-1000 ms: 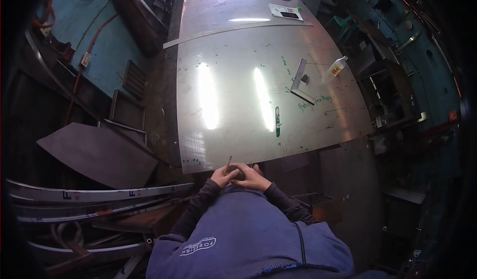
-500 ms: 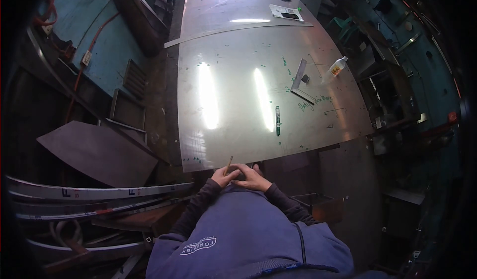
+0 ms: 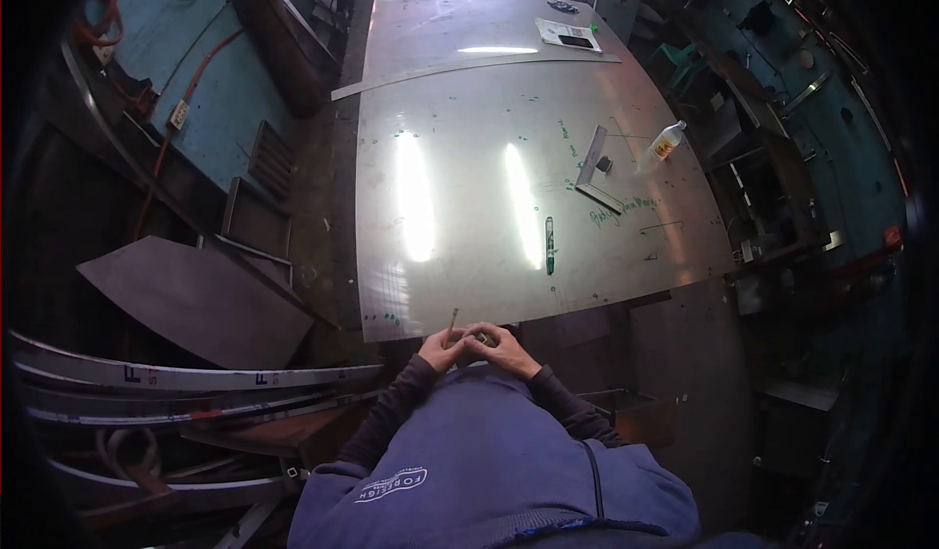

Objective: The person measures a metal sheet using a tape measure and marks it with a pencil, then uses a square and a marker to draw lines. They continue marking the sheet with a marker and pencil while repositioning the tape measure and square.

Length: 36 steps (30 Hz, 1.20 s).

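Observation:
My left hand (image 3: 441, 350) is closed around a thin tan pencil (image 3: 453, 320), whose upper end points up towards the sheet's near edge. Beside it, my right hand (image 3: 504, 353) has curled fingers meeting those of the left in front of my body. A small dark and yellowish object (image 3: 484, 339) shows between the right fingers, too small to name. Just beyond both hands lies the large metal sheet (image 3: 460, 197), with green marks and writing on it. A green marker (image 3: 550, 246) rests on the sheet, near a metal try square (image 3: 592, 168).
A plastic bottle (image 3: 666, 142) stands at the sheet's right. A long flat strip (image 3: 469, 71) crosses the sheet, with a phone (image 3: 575, 42) on paper farther back. Curved metal strips (image 3: 196, 378) and a dark cut plate (image 3: 196, 300) are at left. A metal-framed box (image 3: 636, 414) is at right.
The right fingers have drawn in, and a small object now shows between them. The pencil stays in the left hand. The camera view has shifted slightly.

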Each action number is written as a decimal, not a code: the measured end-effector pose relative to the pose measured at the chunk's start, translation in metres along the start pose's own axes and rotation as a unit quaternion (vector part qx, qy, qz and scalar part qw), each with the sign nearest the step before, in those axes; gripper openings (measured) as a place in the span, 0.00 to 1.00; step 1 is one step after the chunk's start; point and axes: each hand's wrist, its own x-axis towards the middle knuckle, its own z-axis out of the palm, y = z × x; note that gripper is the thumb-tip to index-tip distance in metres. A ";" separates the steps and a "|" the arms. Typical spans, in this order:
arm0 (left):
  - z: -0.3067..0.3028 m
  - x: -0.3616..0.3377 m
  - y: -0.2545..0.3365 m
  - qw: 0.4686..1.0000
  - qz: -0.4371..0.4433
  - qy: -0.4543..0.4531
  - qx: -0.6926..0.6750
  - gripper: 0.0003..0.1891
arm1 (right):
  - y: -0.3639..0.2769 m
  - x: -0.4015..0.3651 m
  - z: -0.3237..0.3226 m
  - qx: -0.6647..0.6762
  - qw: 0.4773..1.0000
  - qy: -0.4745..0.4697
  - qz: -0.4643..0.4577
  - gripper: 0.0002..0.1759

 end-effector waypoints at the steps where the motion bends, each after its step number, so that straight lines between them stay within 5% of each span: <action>1: 0.000 -0.001 0.001 1.000 0.002 -0.005 0.005 0.23 | 0.003 0.000 0.001 -0.001 1.000 -0.001 -0.002 0.22; 5: 0.001 -0.005 0.007 0.998 0.008 -0.001 0.063 0.25 | 0.007 0.000 0.001 -0.002 1.000 0.011 -0.026 0.17; 23: -0.004 -0.014 0.022 0.995 -0.059 -0.007 -0.086 0.20 | 0.000 0.011 -0.011 -0.020 0.994 -0.035 -0.102 0.16; 26: -0.021 -0.002 -0.001 0.988 0.073 0.138 -0.013 0.18 | 0.000 0.029 -0.025 -0.183 0.974 0.071 -0.112 0.17; 30: -0.032 0.003 -0.003 0.966 -0.025 0.218 -0.138 0.18 | -0.002 0.061 -0.043 -0.325 0.919 0.179 -0.130 0.19; 32: -0.025 0.001 0.001 0.954 -0.005 0.285 -0.093 0.24 | -0.011 0.068 -0.036 -0.512 0.772 0.311 -0.211 0.23; 35: -0.008 -0.006 0.008 0.914 0.096 0.382 0.096 0.32 | -0.025 0.062 -0.009 -0.432 0.832 0.245 -0.247 0.25; 36: -0.007 -0.006 0.010 0.914 0.095 0.382 0.096 0.32 | -0.016 0.063 0.006 -0.290 0.901 0.204 -0.251 0.27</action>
